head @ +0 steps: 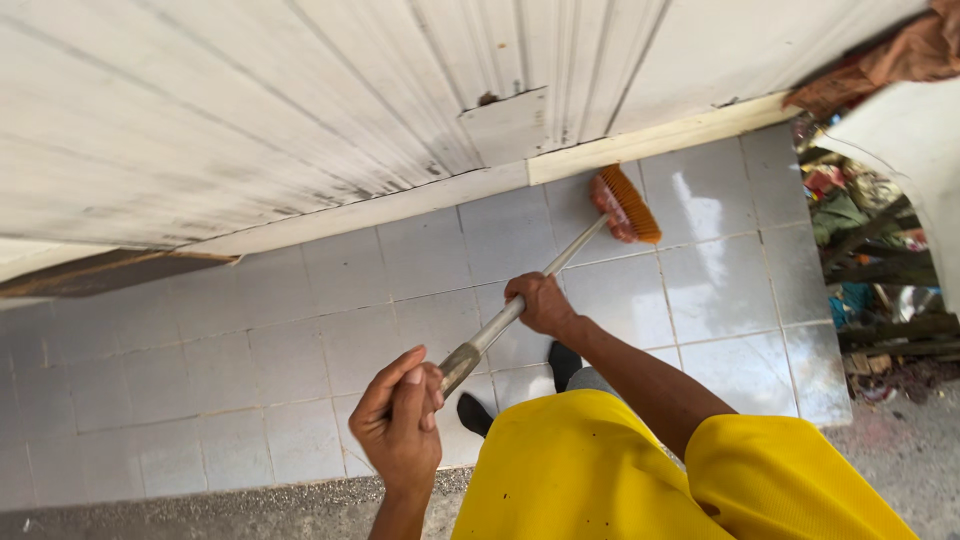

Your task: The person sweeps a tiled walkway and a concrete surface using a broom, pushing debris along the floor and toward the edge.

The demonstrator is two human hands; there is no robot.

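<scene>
From my remote seat I read both grips as closed on one thing: the long, pale grey metal handle of a broom [520, 305]. My left hand [402, 420] wraps the near, butt end of the handle, fingers curled around it with the thumb raised along the top; that grip is nearest to the body and sits low in the view, just above the yellow shirt [600, 470]. My right hand [541, 303] is clamped tight around the handle further up, about midway along it, with the forearm reaching out from the yellow sleeve.

From these two grips the handle's long axis runs up and to the right, away from the body. At its far end is the broom head with orange bristles and a reddish block [625, 205], resting on the pale grey tiled floor [300, 330] close to the cream skirting strip [640, 140] at the foot of the white grooved wall panel [250, 110]. So the head lies well apart from the left hand and clearly nearer the right.

Below the handle, two dark shoe tips [563, 362] stand on the tiles. A jumble of coloured clutter [860, 250] lies beyond the right edge of the tiles.
</scene>
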